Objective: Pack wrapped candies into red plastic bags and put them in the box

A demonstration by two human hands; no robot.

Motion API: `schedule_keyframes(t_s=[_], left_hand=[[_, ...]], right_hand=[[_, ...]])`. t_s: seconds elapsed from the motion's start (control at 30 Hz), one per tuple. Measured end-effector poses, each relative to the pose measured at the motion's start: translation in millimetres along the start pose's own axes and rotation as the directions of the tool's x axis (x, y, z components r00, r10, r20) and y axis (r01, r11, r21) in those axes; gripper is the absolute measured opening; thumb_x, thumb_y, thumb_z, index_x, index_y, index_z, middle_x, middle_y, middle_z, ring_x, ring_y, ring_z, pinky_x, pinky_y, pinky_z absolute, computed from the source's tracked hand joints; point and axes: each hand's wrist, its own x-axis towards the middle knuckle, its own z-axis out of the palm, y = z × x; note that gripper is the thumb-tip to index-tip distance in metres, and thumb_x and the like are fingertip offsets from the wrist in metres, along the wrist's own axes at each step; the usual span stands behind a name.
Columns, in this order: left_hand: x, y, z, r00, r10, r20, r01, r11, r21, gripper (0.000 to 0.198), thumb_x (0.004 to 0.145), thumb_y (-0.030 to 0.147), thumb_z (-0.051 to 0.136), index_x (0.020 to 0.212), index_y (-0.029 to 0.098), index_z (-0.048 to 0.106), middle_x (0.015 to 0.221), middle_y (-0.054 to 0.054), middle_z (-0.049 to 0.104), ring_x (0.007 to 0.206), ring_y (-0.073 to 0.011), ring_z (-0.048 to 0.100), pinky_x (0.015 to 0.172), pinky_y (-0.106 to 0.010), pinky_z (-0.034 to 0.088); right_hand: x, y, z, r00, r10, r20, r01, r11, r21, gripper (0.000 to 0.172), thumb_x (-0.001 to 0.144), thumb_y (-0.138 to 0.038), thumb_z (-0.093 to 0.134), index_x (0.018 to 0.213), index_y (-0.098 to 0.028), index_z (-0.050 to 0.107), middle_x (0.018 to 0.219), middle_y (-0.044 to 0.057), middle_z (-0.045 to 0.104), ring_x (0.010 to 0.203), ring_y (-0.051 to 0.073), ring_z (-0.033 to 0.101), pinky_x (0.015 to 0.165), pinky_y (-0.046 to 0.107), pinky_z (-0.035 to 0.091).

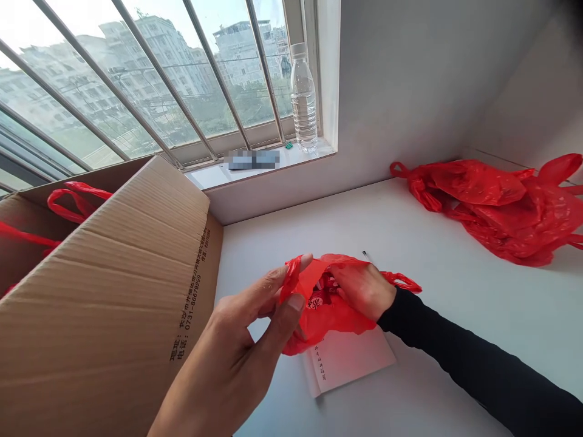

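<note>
A red plastic bag (325, 325) with its mouth spread is held above the white table. My left hand (255, 328) pinches the bag's left rim between thumb and fingers. My right hand (367, 288), in a black sleeve, reaches inside the bag; its fingers are hidden by the red plastic and the contents. Small dark red packets (325, 288) with light lettering show in the opening. Beneath the bag lies an open notebook (355, 361) with handwriting, and a pen tip (365, 253) sticks out behind the bag.
On the left stands an open cardboard box (136, 273) with red bags inside. More red bags (496, 206) lie heaped at the back right of the table (273, 240). A water bottle (303, 100) and a blurred dark object (252, 160) rest on the windowsill, beside metal bars.
</note>
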Motion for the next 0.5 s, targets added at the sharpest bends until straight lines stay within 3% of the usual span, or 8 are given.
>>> schedule_keyframes(t_s=[0.13, 0.33, 0.5], left_hand=[[-1, -2, -0.1, 1.0, -0.017, -0.019, 0.017, 1.0, -0.022, 0.031, 0.104, 0.04, 0.056, 0.132, 0.052, 0.062, 0.079, 0.011, 0.07, 0.069, -0.0069, 0.063, 0.058, -0.009, 0.05], [-1, -9, -4.9, 1.0, 0.008, 0.019, -0.007, 1.0, -0.025, 0.036, 0.105, 0.04, 0.054, 0.14, 0.049, 0.057, 0.081, 0.007, 0.07, 0.068, -0.0096, 0.064, 0.06, -0.013, 0.055], [-3, -11, -6.6, 1.0, -0.016, 0.004, 0.016, 0.999, -0.029, 0.037, 0.104, 0.04, 0.056, 0.141, 0.046, 0.058, 0.074, 0.005, 0.067, 0.067, -0.0111, 0.064, 0.058, -0.014, 0.054]], right_hand=[[0, 2, 3, 1.0, 0.02, 0.02, -0.02, 1.0, -0.02, 0.014, 0.092, -0.012, 0.054, 0.098, -0.017, 0.067, 0.083, 0.007, 0.072, 0.072, 0.021, 0.064, 0.059, 0.031, 0.035], [2, 5, 18, 0.987, -0.152, 0.05, 0.151, 0.988, 0.01, 0.014, 0.092, -0.023, 0.06, 0.105, -0.018, 0.064, 0.105, 0.009, 0.073, 0.095, 0.025, 0.065, 0.07, 0.033, 0.037], [2, 13, 13, 0.984, -0.167, 0.058, 0.165, 0.986, 0.038, 0.01, 0.09, -0.019, 0.06, 0.099, -0.019, 0.061, 0.095, 0.006, 0.072, 0.081, 0.021, 0.063, 0.062, 0.031, 0.033]])
